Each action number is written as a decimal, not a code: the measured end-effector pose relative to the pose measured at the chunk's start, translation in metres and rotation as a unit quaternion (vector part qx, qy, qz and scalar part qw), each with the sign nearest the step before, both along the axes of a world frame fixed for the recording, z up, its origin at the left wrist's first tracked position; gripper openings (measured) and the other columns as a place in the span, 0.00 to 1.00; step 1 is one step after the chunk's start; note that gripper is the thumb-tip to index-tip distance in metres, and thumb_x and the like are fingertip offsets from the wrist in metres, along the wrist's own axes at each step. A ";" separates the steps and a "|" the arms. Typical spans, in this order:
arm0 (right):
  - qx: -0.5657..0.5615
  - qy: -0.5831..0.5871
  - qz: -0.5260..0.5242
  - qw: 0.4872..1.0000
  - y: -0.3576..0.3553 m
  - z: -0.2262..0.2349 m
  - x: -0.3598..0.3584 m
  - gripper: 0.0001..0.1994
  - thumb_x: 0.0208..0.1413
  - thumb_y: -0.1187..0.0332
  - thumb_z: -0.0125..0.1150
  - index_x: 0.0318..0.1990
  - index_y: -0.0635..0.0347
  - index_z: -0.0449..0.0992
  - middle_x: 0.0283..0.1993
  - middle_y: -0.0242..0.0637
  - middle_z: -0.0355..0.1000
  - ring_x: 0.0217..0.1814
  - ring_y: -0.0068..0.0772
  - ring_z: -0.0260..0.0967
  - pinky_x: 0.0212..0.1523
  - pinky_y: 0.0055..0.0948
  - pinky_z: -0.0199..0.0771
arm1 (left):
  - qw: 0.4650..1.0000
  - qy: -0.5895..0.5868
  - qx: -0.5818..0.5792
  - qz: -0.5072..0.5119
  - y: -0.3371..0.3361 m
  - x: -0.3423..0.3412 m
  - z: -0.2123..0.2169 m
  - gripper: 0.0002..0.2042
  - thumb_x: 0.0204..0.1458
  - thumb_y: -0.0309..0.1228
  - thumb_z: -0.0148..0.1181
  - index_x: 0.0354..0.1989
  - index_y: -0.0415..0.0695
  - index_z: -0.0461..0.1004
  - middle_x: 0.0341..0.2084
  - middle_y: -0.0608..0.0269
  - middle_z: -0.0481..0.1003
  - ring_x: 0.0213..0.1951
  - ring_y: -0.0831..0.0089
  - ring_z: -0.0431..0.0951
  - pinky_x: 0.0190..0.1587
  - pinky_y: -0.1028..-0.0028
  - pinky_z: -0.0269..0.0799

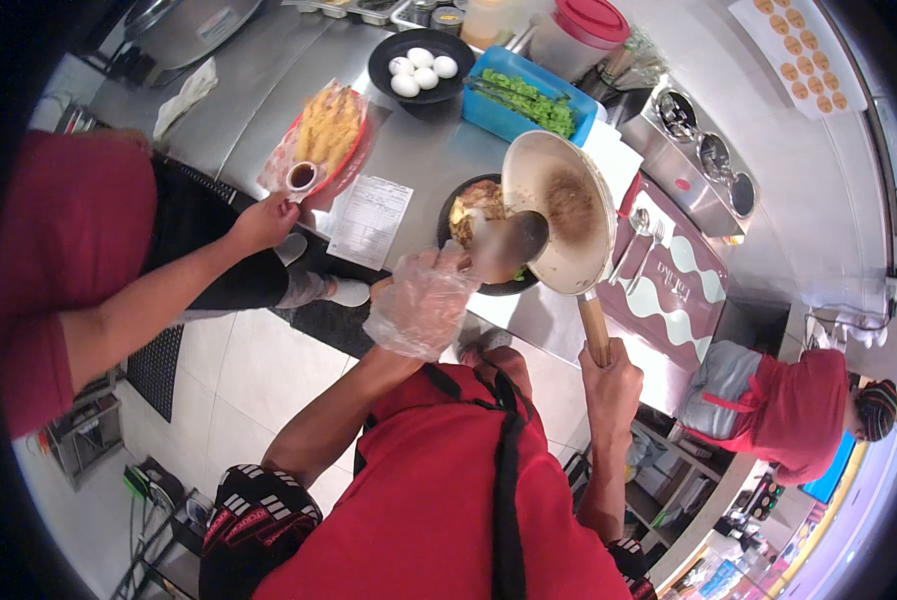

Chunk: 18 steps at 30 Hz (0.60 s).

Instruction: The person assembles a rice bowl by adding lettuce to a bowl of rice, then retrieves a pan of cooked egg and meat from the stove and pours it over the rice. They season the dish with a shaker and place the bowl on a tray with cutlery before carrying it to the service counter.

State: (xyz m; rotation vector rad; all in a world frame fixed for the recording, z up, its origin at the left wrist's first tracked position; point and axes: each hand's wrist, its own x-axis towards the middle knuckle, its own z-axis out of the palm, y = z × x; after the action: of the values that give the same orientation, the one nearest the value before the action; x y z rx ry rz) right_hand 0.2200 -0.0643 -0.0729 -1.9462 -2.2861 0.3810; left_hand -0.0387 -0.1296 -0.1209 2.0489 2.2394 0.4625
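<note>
My right hand (611, 378) grips the wooden handle of a cream-coloured frying pan (561, 258). The pan is tilted, with brown residue on its inside, above the right side of a black bowl (445, 232). Noodle-like food (477, 208), with something yellow and a bit of green, lies in the bowl, partly covered by the pan. My left hand (424, 305), in a clear plastic glove, is closed around a cooking spoon with a dark round head (531, 236). The spoon's head is at the pan's lower left rim, over the bowl; its middle is blurred.
At left, a co-worker's hand (267, 222) touches a sauce cup (303, 176) in a red basket (353, 150) of fried food. A paper slip (371, 222) lies nearby. Behind are a bowl of eggs (377, 66) and a blue lettuce tub (499, 122). Cutlery (633, 240) lies right.
</note>
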 end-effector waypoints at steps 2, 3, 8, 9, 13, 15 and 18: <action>-0.003 0.015 0.004 1.000 0.001 0.000 0.000 0.11 0.54 0.64 0.67 0.34 0.64 0.75 0.23 0.54 0.73 0.28 0.60 0.75 0.28 0.44 0.73 | 0.998 0.024 -0.018 0.057 0.000 0.000 0.002 0.29 0.48 0.25 0.57 0.63 0.55 0.70 0.42 0.64 0.75 0.40 0.61 0.76 0.40 0.61 0.77; -0.006 0.024 0.004 1.000 0.002 0.001 0.002 0.11 0.54 0.64 0.67 0.34 0.64 0.76 0.23 0.54 0.73 0.29 0.60 0.75 0.29 0.44 0.74 | 0.996 0.035 -0.022 0.076 -0.001 0.000 0.003 0.29 0.48 0.25 0.57 0.63 0.55 0.70 0.43 0.64 0.75 0.40 0.61 0.76 0.39 0.61 0.78; 0.003 0.059 0.019 0.998 0.011 -0.005 0.011 0.11 0.54 0.63 0.67 0.33 0.61 0.75 0.24 0.56 0.74 0.29 0.61 0.75 0.29 0.50 0.74 | 0.991 0.063 -0.034 0.110 -0.005 -0.002 0.004 0.30 0.50 0.26 0.56 0.65 0.54 0.66 0.39 0.63 0.73 0.39 0.60 0.76 0.36 0.63 0.77; 0.009 0.057 0.026 0.998 0.013 -0.007 0.013 0.11 0.54 0.63 0.67 0.33 0.62 0.75 0.24 0.56 0.74 0.29 0.61 0.75 0.29 0.51 0.74 | 0.993 0.052 -0.007 0.106 -0.005 0.002 0.005 0.30 0.51 0.26 0.56 0.66 0.55 0.65 0.40 0.63 0.73 0.41 0.60 0.76 0.37 0.62 0.78; 0.021 0.102 0.058 0.993 0.019 -0.011 0.018 0.11 0.53 0.64 0.67 0.33 0.63 0.75 0.25 0.57 0.74 0.30 0.61 0.76 0.30 0.51 0.74 | 0.989 0.035 -0.071 0.128 0.009 0.027 0.017 0.29 0.56 0.28 0.52 0.68 0.62 0.61 0.44 0.63 0.73 0.48 0.61 0.76 0.40 0.58 0.81; -0.002 0.082 0.041 0.996 0.023 -0.013 0.021 0.13 0.52 0.63 0.68 0.36 0.65 0.78 0.27 0.58 0.75 0.32 0.62 0.76 0.33 0.50 0.75 | 0.985 0.031 -0.095 0.143 0.014 0.034 0.023 0.28 0.57 0.28 0.52 0.68 0.63 0.61 0.46 0.63 0.73 0.48 0.62 0.76 0.39 0.58 0.81; 0.004 0.075 0.041 0.996 0.023 -0.014 0.030 0.15 0.52 0.62 0.69 0.37 0.67 0.79 0.27 0.59 0.75 0.33 0.63 0.76 0.33 0.49 0.76 | 0.974 0.041 -0.109 0.196 0.012 0.033 0.023 0.28 0.58 0.29 0.52 0.68 0.65 0.60 0.47 0.63 0.74 0.49 0.60 0.77 0.41 0.58 0.81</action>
State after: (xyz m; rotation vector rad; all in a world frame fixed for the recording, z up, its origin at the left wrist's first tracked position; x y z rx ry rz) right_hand 0.2497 -0.0411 -0.0871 -1.7595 -2.2730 0.5056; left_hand -0.0054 -0.1172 -0.0979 1.5514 2.6170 0.1416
